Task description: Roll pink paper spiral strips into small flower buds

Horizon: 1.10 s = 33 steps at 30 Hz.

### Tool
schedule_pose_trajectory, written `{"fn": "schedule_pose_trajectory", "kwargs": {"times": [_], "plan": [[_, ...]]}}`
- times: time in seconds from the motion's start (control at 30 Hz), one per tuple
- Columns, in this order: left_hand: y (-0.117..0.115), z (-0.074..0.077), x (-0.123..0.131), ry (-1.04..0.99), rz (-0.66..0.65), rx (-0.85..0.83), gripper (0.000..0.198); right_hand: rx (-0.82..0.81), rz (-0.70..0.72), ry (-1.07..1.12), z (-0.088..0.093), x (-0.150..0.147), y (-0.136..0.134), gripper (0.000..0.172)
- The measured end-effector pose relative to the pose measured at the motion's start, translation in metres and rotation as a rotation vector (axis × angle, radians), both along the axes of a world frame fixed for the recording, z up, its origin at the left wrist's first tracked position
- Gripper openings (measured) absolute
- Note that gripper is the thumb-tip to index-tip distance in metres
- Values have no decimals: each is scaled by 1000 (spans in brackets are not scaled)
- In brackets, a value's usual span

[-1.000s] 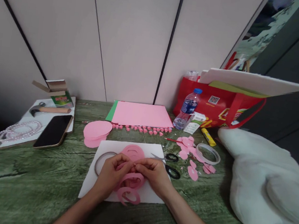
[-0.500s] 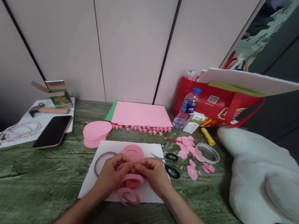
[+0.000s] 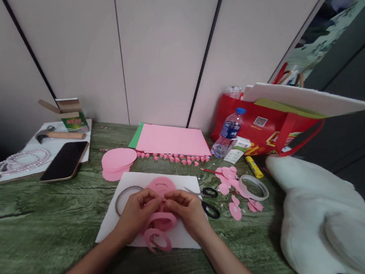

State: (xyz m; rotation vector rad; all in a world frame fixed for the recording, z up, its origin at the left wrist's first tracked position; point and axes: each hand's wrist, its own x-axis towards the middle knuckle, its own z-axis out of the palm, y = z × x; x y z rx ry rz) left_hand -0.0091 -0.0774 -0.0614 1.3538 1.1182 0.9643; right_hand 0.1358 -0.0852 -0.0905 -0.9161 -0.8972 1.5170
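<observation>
Over a white board [image 3: 186, 242], my left hand [image 3: 139, 213] and my right hand [image 3: 189, 212] meet fingertip to fingertip. Both are closed in a pinch on a pink paper spiral strip [image 3: 160, 240], whose loose coils hang below the fingers. The pinched part is mostly hidden by the fingers. Behind the hands lies a flat pink paper piece [image 3: 163, 182] with a cut in it. A roll of tape [image 3: 117, 200] rests on the board left of my left hand. Black-handled scissors [image 3: 211, 193] lie just right of my right hand.
Several small pink paper rolls [image 3: 175, 158] line up before pink sheets [image 3: 175, 139]. Pink paper ovals [image 3: 119, 158] are at left, scraps [image 3: 227, 175] and tape [image 3: 253, 188] at right. A phone [image 3: 64, 161], hammer [image 3: 62, 135], bottle [image 3: 227, 133] and white plush [image 3: 314, 222] stand farther out.
The fingers have shifted slightly at the pinch point, and the hanging coils have moved a little to the right. Everything else stays in place.
</observation>
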Motion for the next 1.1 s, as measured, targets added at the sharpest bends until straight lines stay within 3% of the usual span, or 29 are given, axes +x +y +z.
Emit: {"fn": "schedule_pose_trajectory", "kwargs": {"times": [1.1], "plan": [[1,-2,1,-11,4,-70,20,-42,-26,105,1,0,0,27]]}}
